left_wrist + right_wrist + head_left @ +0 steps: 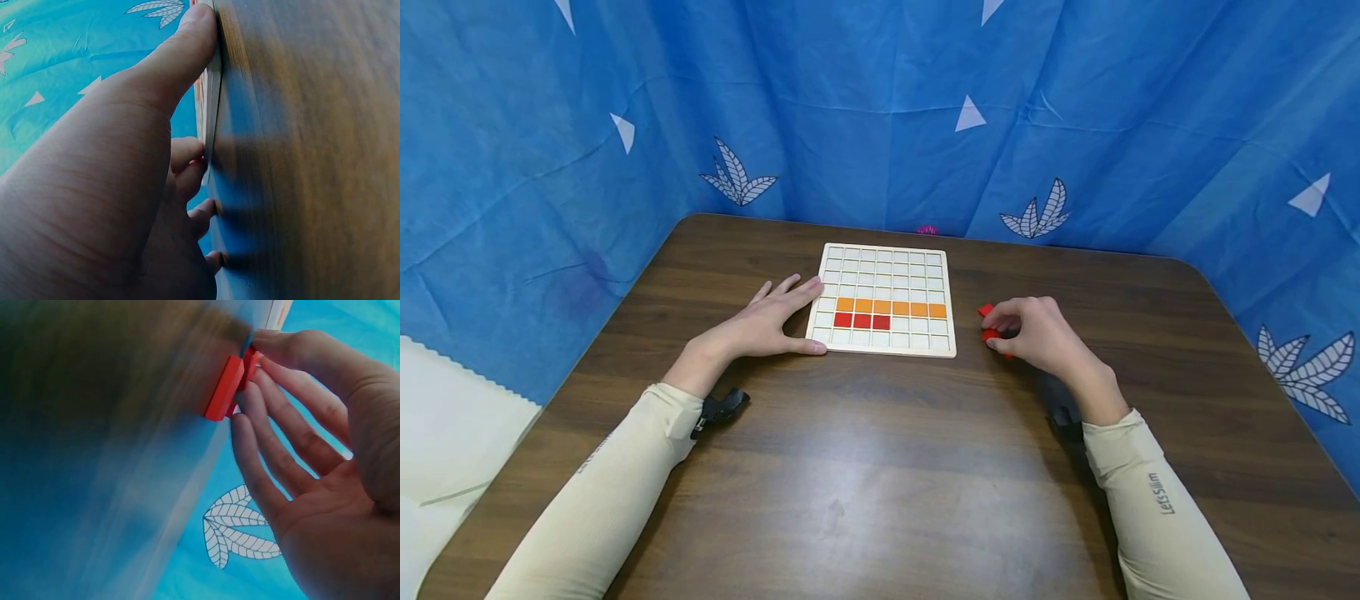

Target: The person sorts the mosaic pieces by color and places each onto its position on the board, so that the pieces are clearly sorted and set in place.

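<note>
A white grid board lies flat on the table, with a row of orange tiles and, below it, three red tiles in its cells. My left hand is spread at the board's left side, thumb at the near corner and forefinger on the edge. In the left wrist view the thumb lies along the board's edge. Right of the board, my right hand pinches a red tile between thumb and fingers. Other red pieces lie beside its fingertips, partly hidden by the hand.
The brown wooden table stretches around the board. A blue patterned curtain hangs behind the table's far edge and along its sides. White cloth shows at the far left.
</note>
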`<state>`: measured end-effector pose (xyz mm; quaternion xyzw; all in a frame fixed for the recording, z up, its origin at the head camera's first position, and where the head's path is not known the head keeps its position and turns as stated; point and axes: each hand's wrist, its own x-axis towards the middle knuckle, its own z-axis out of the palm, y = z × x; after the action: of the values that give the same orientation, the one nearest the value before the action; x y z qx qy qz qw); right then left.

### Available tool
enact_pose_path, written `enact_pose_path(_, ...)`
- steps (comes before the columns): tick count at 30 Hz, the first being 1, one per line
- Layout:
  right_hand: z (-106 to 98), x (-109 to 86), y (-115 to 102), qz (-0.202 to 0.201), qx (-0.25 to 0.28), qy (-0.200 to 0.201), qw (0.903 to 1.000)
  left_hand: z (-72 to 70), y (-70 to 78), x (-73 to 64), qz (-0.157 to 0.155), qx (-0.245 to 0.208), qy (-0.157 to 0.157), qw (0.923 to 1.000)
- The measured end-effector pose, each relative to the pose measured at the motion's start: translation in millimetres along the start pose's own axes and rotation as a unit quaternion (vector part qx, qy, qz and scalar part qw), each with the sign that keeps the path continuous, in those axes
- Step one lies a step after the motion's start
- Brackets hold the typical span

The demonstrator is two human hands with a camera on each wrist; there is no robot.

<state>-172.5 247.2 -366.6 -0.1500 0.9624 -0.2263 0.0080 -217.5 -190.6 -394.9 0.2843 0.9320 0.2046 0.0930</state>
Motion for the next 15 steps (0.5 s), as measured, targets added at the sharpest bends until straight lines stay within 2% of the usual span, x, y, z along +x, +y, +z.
enact_pose_path(9,8.0,11.1,-16.6,-0.053,0.004,0.038,0.9979,-0.1,0.1,1.2,0.000,0.001,0.000,1.0000)
enact_pose_path(15,15.5,24.3,-37.5,-0.077,0.014,0.037,0.9962,-0.5,0.0,0.7,0.003,-0.001,-0.001,1.0000)
